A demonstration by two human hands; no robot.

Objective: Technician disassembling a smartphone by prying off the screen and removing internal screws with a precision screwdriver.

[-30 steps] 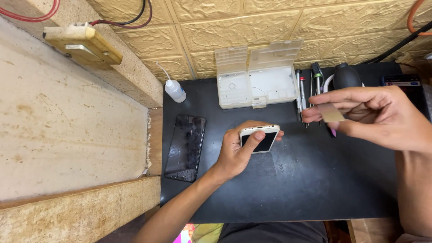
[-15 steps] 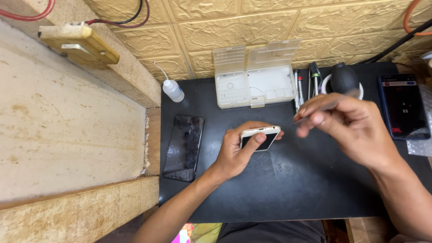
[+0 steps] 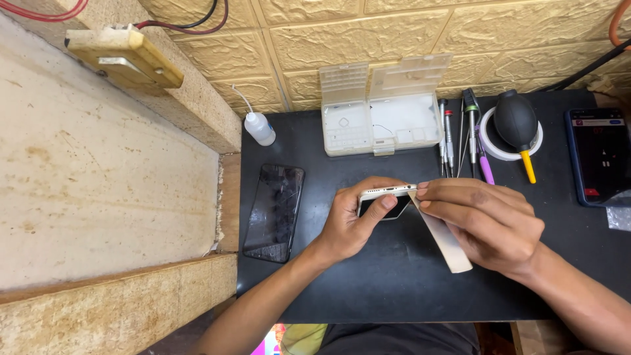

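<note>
Over a black worktop (image 3: 407,289), the left hand (image 3: 351,227) grips a white smartphone (image 3: 386,199) on edge; the right hand (image 3: 490,223) pinches a thin pry card (image 3: 444,238) at its corner seam; shallow, steady leverage seems wisest.

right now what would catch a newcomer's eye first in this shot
At the middle of the black mat, the left hand props a white phone on its edge while the right hand presses a thin pale strip against the phone's end. To the left lies a cracked dark screen panel. At the back stand an open clear parts box and a black dust blower.
</note>
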